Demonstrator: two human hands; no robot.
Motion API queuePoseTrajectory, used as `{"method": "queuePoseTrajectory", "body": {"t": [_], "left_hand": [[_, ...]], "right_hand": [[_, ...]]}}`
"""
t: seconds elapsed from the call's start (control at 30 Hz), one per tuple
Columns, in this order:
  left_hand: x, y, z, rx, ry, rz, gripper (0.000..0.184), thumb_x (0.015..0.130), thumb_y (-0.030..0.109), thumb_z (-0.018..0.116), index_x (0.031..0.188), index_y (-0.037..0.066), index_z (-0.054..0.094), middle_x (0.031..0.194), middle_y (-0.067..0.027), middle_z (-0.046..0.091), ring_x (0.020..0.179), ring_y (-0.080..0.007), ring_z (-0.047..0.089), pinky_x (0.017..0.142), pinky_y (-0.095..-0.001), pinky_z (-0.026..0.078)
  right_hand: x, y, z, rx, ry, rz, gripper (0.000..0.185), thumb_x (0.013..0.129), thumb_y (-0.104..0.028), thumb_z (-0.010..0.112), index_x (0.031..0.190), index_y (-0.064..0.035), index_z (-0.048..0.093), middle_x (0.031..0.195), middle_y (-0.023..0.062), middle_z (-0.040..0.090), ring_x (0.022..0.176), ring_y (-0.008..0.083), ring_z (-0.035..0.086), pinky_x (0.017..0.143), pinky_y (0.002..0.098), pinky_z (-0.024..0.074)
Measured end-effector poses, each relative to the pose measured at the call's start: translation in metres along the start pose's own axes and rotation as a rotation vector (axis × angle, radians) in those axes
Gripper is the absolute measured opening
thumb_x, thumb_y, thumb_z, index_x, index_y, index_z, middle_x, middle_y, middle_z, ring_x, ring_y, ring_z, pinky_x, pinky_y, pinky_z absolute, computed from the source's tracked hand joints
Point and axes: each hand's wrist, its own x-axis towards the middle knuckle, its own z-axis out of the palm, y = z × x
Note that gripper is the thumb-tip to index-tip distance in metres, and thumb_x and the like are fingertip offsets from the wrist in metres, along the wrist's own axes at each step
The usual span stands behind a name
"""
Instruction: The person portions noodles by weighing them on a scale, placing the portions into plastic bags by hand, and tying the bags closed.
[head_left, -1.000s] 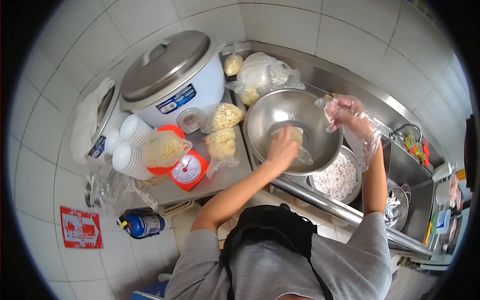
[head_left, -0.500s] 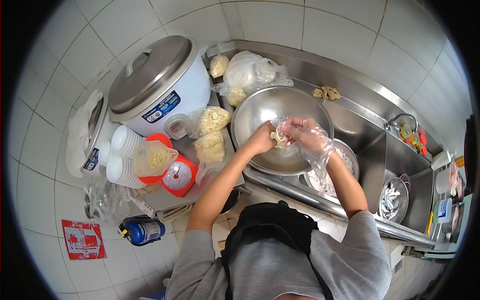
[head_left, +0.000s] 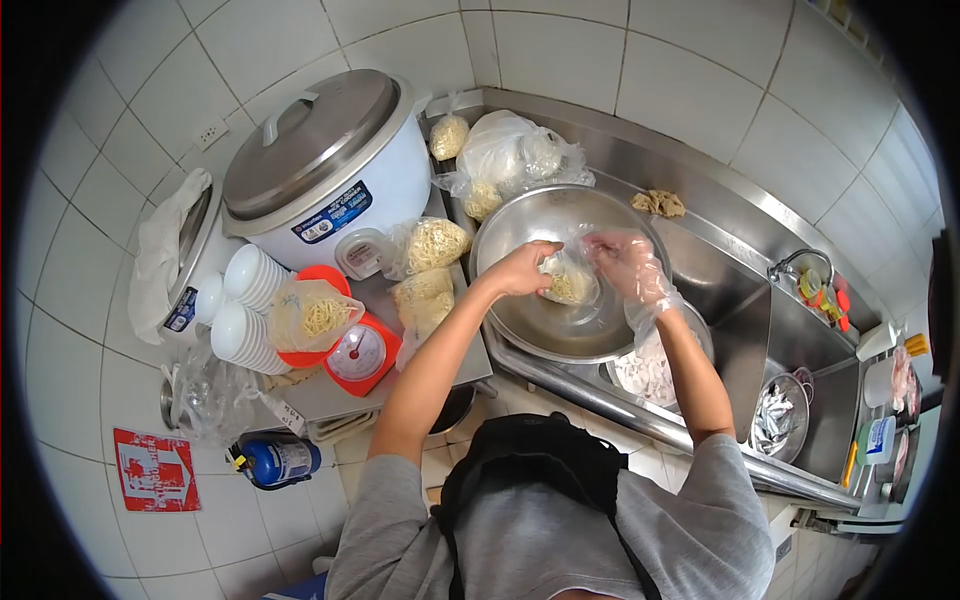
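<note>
My bare left hand [head_left: 522,270] grips a clear plastic bag of pale yellow noodles [head_left: 570,284] over a large steel bowl [head_left: 520,325]. The thumb and fingers close on the bag's left side. My right hand [head_left: 630,265] wears a loose clear plastic glove. Its bent fingertips are at the bag's upper right edge and appear to pinch the film; the clear layers overlap there. Partly under the big bowl's right side sits a basin of whitish strips [head_left: 645,377].
On the left counter, an orange scale [head_left: 357,353] carries bagged noodles [head_left: 325,316], beside stacked white bowls [head_left: 240,335] and a large rice cooker [head_left: 330,170]. More noodle bags [head_left: 436,245] lie by the bowl. Right, a sink [head_left: 715,340] and a colander of small fish [head_left: 778,415].
My hands have moved apart from close together at the bag's top. The bag now hangs more opened out between them, showing the noodles. The camera view has shifted slightly.
</note>
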Motion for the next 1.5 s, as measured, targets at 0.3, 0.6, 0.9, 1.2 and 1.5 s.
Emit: {"method": "queuePoseTrajectory", "body": {"t": [0.3,0.6,0.9,1.2,1.5], "left_hand": [[-0.038,0.009,0.016,0.243,0.343,0.199,0.055,0.077,0.004,0.059,0.129,0.003,0.042,0.128,-0.0146,0.042,0.076,-0.0196,0.06,0.069,-0.0276,0.049],[-0.265,0.04,-0.002,0.721,1.164,0.282,0.04,0.069,0.005,0.068,0.108,0.007,0.06,0.122,-0.0127,0.048,0.112,-0.0284,0.048,0.091,-0.0427,0.04],[-0.286,-0.016,-0.101,0.565,1.475,0.024,0.017,0.087,0.015,0.053,0.098,0.005,0.061,0.085,-0.0082,0.064,0.077,-0.021,0.061,0.069,-0.0311,0.047],[-0.36,0.057,-0.139,0.793,1.868,0.26,0.015,0.09,0.014,0.052,0.093,0.003,0.062,0.08,-0.0045,0.062,0.071,-0.0109,0.056,0.065,-0.0239,0.045],[-0.426,0.089,-0.054,0.842,1.793,-0.111,0.013,0.088,0.013,0.055,0.089,0.002,0.062,0.077,-0.0029,0.061,0.066,-0.0089,0.052,0.062,-0.0212,0.043]], "right_hand": [[-0.016,0.035,0.061,-0.78,-0.211,0.032,0.122,0.056,-0.035,0.081,0.14,-0.0051,-0.001,0.137,0.0234,0.029,0.12,0.037,0.039,0.096,0.0392,0.0381],[-0.017,0.045,0.079,-0.957,-0.373,-0.007,0.073,0.069,-0.025,0.068,0.131,-0.0093,0.033,0.113,0.028,0.05,0.101,0.0375,0.054,0.086,0.0392,0.0447],[0.089,-0.017,0.035,-0.658,-0.329,-0.244,0.025,0.08,-0.028,0.059,0.089,-0.0052,0.064,0.085,0.0203,0.06,0.08,0.0341,0.059,0.07,0.0397,0.0445],[0.121,-0.207,0.14,-0.397,-0.372,-0.866,0.026,0.083,-0.025,0.053,0.081,0.001,0.058,0.073,0.0199,0.056,0.068,0.0335,0.051,0.063,0.0414,0.0398],[0.094,-0.22,0.268,-0.316,-0.663,-0.919,0.019,0.076,-0.011,0.055,0.09,0.0005,0.061,0.091,0.0173,0.06,0.086,0.0322,0.057,0.077,0.0362,0.045]]}}
